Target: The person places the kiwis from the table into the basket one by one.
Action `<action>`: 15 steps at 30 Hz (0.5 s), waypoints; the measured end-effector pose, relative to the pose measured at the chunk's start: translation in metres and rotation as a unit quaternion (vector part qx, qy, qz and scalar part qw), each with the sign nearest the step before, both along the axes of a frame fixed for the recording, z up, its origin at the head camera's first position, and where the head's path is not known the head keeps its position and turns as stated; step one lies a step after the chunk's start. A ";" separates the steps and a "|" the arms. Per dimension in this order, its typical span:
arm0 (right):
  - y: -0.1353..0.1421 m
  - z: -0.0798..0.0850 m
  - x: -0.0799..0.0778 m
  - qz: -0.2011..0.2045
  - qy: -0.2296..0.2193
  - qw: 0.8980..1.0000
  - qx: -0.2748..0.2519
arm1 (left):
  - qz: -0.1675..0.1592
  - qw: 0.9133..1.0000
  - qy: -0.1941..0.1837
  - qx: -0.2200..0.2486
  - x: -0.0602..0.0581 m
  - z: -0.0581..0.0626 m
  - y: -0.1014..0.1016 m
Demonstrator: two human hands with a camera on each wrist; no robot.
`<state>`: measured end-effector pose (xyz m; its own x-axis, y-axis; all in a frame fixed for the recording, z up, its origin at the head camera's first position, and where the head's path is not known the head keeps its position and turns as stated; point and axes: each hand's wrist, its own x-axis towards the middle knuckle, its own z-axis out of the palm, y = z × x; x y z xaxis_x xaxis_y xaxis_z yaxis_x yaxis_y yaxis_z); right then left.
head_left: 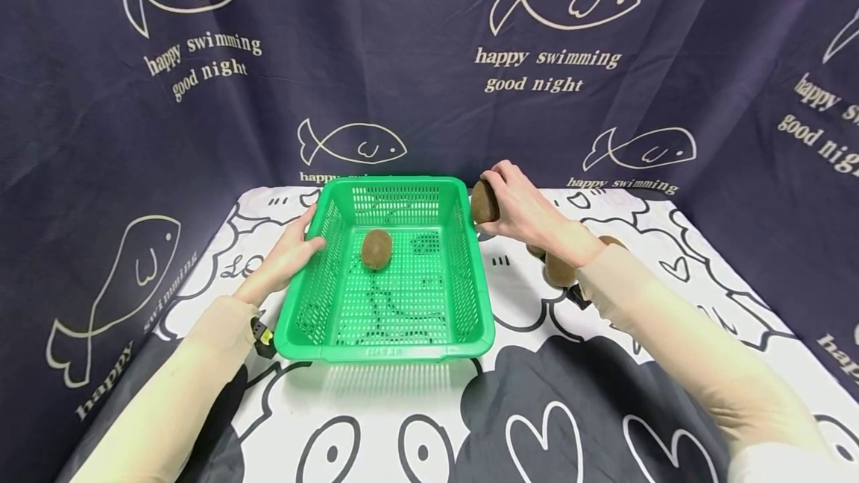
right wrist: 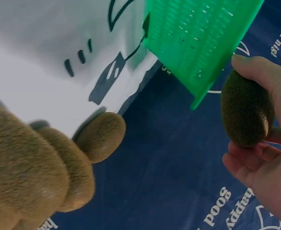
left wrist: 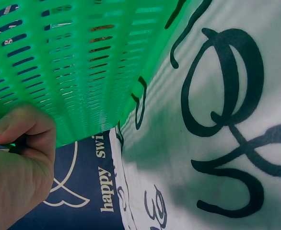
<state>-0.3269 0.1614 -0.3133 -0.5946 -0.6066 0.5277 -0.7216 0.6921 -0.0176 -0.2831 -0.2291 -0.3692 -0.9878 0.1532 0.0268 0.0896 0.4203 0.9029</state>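
Green basket [head_left: 385,353], left hand [head_left: 287,248] gripping it, right hand [head_left: 518,203] clasping kiwi [head_left: 484,202], "happy swimming" curtain [head_left: 416,73]

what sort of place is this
Probably an indoor tabletop curtained off for a handling demo: dark fish-print fabric hangs behind, a cartoon-patterned cloth covers the work surface, and a green basket has a kiwi inside.
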 end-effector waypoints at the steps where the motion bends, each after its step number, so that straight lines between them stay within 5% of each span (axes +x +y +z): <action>1: -0.003 0.002 0.000 -0.002 -0.004 1.000 0.002 | -0.001 1.000 0.000 0.001 0.000 0.000 0.000; 15: -0.050 0.007 0.004 0.034 -0.051 0.997 0.036 | -0.001 1.000 -0.002 -0.004 0.000 0.000 -0.001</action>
